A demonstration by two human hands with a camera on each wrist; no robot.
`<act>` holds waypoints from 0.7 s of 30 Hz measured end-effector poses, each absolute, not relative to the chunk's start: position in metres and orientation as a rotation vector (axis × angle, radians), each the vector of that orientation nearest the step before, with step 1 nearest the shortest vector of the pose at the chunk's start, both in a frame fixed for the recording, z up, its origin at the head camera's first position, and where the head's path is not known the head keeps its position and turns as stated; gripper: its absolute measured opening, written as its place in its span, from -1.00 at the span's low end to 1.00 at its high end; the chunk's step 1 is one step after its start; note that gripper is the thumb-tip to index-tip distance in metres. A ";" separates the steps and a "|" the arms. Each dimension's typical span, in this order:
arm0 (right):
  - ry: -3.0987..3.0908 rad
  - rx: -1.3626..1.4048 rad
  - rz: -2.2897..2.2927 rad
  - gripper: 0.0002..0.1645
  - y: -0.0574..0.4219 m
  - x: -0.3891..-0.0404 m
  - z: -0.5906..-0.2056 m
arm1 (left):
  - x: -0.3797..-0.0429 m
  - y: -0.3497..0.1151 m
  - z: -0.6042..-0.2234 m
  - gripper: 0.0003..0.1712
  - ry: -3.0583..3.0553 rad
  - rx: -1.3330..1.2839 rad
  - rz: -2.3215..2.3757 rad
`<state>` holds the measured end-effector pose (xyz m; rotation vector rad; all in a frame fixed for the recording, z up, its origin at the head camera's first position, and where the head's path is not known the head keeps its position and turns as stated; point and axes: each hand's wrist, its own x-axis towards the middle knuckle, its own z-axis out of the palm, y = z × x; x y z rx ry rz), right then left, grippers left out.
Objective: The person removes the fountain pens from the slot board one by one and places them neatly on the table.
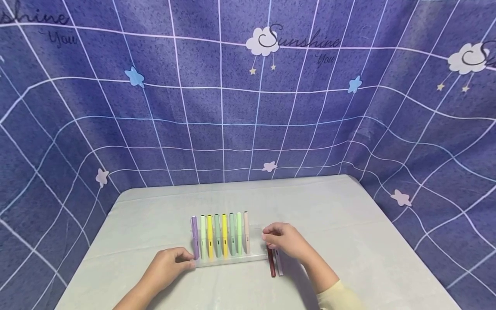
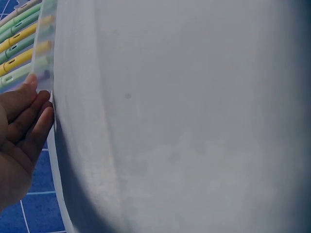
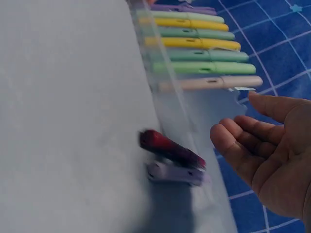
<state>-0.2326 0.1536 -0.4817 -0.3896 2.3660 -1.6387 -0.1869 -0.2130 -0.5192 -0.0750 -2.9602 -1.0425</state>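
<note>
Eight pens (image 1: 218,237) stand in a clear rack (image 1: 232,260) the left hand (image 1: 169,265) pinches; the right hand (image 1: 287,240), fingers parted, hovers by a red pen (image 1: 272,265) and lilac pen (image 1: 279,263).

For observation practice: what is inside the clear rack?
Eight pens: one purple, four green, two yellow, one pinkish. In the head view, the right hand partly hides the rack's right end.

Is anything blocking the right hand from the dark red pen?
Nothing visible stands between the right hand and the dark red pen; the light purple pen lies close alongside it but not in between.
</note>
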 end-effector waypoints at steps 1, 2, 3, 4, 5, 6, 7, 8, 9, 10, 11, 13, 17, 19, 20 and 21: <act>2.351 -0.408 -1.641 -0.56 0.150 -0.233 -0.483 | -0.187 -0.213 -0.519 -0.83 -2.960 -0.077 -1.044; 2.351 -0.427 -1.633 -0.54 0.147 -0.234 -0.485 | -0.187 -0.213 -0.519 -0.84 -2.959 -0.078 -1.045; 2.352 -0.442 -1.625 -0.52 0.144 -0.235 -0.487 | -0.187 -0.213 -0.520 -0.84 -2.958 -0.079 -1.046; 2.347 -0.451 -1.623 -0.51 0.141 -0.236 -0.490 | -0.188 -0.213 -0.520 -0.84 -2.958 -0.080 -1.047; 2.347 -0.456 -1.621 -0.52 0.138 -0.236 -0.492 | -0.188 -0.212 -0.520 -0.83 -2.958 -0.081 -1.046; 2.339 -0.450 -1.624 -0.52 0.136 -0.237 -0.493 | -0.188 -0.212 -0.520 -0.83 -2.958 -0.082 -1.044; 2.326 -0.441 -1.635 -0.53 0.133 -0.237 -0.495 | -0.188 -0.212 -0.520 -0.83 -2.958 -0.084 -1.043; 2.309 -0.430 -1.650 -0.53 0.131 -0.237 -0.496 | -0.188 -0.212 -0.520 -0.83 -2.957 -0.084 -1.045; 2.296 -0.417 -1.663 -0.54 0.129 -0.237 -0.497 | -0.188 -0.212 -0.520 -0.83 -2.957 -0.084 -1.046; 2.282 -0.407 -1.678 -0.55 0.128 -0.238 -0.498 | -0.188 -0.212 -0.520 -0.83 -2.958 -0.083 -1.047; 2.266 -0.397 -1.696 -0.55 0.126 -0.238 -0.498 | -0.188 -0.212 -0.520 -0.83 -2.957 -0.083 -1.048; 2.235 -0.383 -1.733 -0.56 0.124 -0.238 -0.500 | -0.188 -0.213 -0.519 -0.84 -2.959 -0.081 -1.048; 2.191 -0.364 -1.788 -0.57 0.119 -0.238 -0.503 | -0.188 -0.213 -0.519 -0.84 -2.960 -0.079 -1.045; 2.192 -0.360 -1.788 -0.59 0.117 -0.238 -0.504 | -0.187 -0.213 -0.519 -0.83 -2.959 -0.080 -1.044; 2.198 -0.363 -1.783 -0.60 0.116 -0.238 -0.505 | -0.187 -0.213 -0.519 -0.83 -2.957 -0.080 -1.046; 2.208 -0.362 -1.773 -0.61 0.115 -0.238 -0.505 | -0.187 -0.212 -0.519 -0.83 -2.956 -0.080 -1.047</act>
